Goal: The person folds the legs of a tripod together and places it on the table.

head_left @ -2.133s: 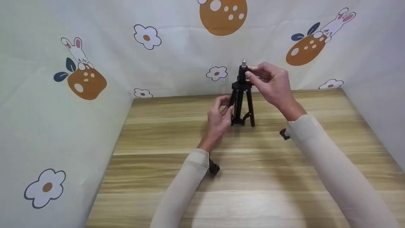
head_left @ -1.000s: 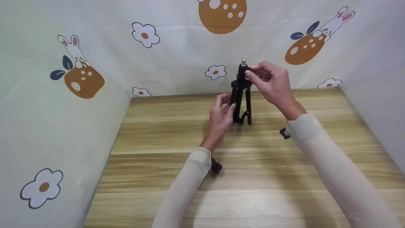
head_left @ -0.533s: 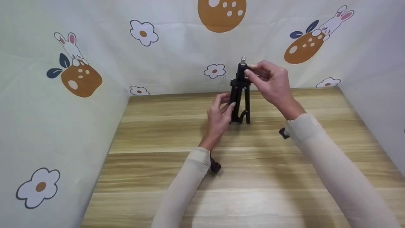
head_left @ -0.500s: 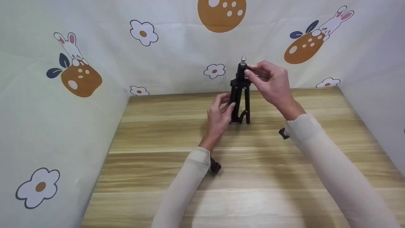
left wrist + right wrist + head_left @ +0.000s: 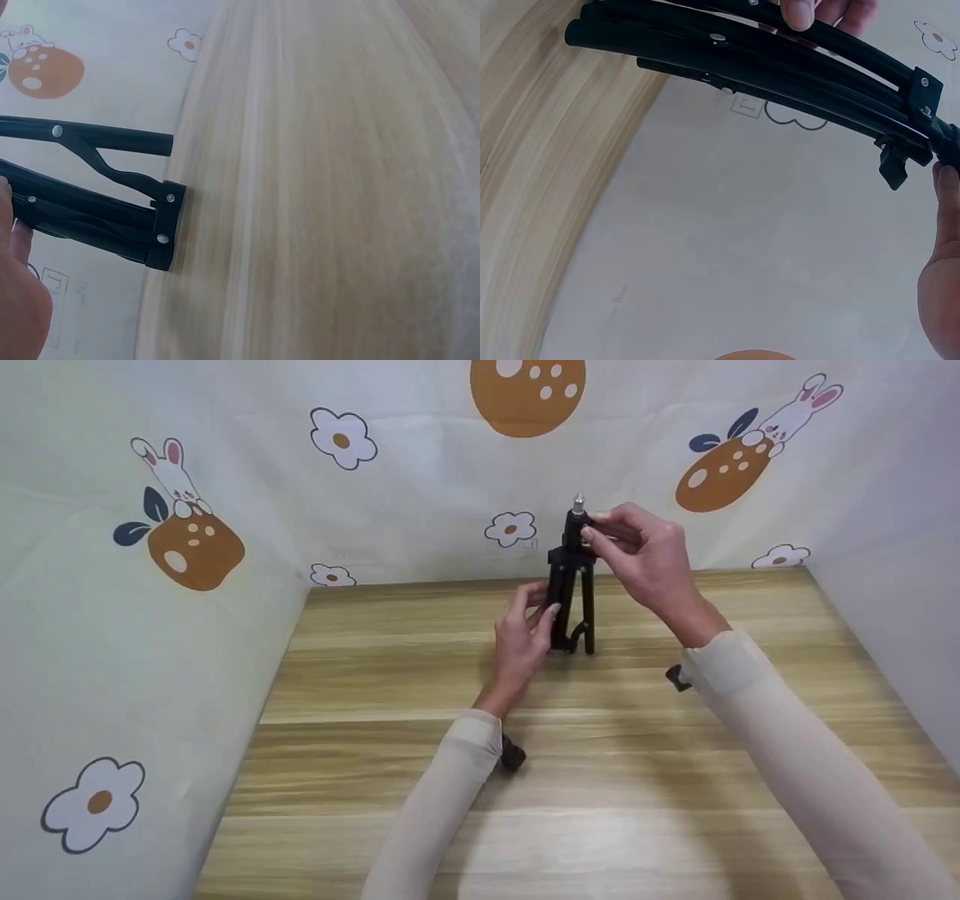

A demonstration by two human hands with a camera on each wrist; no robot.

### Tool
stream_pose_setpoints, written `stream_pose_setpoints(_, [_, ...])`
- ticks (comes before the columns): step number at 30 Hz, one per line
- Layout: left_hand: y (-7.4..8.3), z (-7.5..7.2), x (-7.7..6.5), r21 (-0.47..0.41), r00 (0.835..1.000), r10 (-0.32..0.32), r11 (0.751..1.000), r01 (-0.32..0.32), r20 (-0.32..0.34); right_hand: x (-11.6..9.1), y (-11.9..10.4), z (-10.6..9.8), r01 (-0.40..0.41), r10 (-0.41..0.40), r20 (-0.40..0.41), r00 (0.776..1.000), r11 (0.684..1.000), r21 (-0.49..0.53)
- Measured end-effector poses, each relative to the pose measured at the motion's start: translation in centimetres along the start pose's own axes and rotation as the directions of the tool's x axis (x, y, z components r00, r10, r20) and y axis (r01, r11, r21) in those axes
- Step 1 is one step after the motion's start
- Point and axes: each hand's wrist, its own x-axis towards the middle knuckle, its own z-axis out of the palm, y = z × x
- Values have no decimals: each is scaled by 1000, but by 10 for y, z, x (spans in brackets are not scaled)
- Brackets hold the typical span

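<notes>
Above table (image 5: 585,810), left hand (image 5: 521,636) and right hand (image 5: 651,559) gripping black tripod (image 5: 560,596), wall print (image 5: 747,106) illegible

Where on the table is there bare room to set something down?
Bare table shows between left sleeve and left wall, between right sleeve and right wall, and between the sleeves, this side of the tripod. Crowded: around the tripod, held by left hand and right hand.

We see pale glare on the bench (image 5: 600,840) w/ soft shadows alongside; R wrist pic dimmer, tripod (image 5: 780,75) bowed by lens.
</notes>
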Motion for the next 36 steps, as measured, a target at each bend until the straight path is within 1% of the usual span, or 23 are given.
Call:
stream_pose_setpoints(6, [0, 0, 0, -10, 1000, -13, 1000, 13, 3, -2, 1, 1, 14, -13, 19, 1000, 999, -35])
stream_pose_setpoints(10, [1, -1, 1, -16, 1000, -17, 1000, 17, -2, -6, 4, 1, 35, -32, 38, 999, 995, -96])
stream_pose_setpoints(12, [1, -2, 1, -12, 1000, -17, 1000, 17, -1, -9, 6, 0, 30, -24, 42, 999, 990, -141])
stream_pose_setpoints(17, [1, -2, 2, 22, 1000, 8, 1000, -8, 3, -18, 12, -2, -61, 69, 46, 997, 986, -154])
stream_pose_setpoints(19, [1, -2, 2, 27, 1000, 18, 999, -18, 1, -22, 16, -1, -96, 105, 56, 993, 986, -136])
stream_pose_setpoints(22, [0, -2, 2, 32, 1000, 18, 999, -18, -1, -28, 22, 0, -129, 140, 71, 988, 982, -141])
stream_pose_setpoints(30, [-1, 0, 2, 18, 1000, 10, 1000, -10, 15, -43, 32, -1, -183, 196, 73, 978, 971, -156])
stream_pose_setpoints(36, [-2, -2, 3, 23, 1000, 5, 1000, -5, 16, -51, 39, 3, -188, 198, 72, 978, 975, -120])
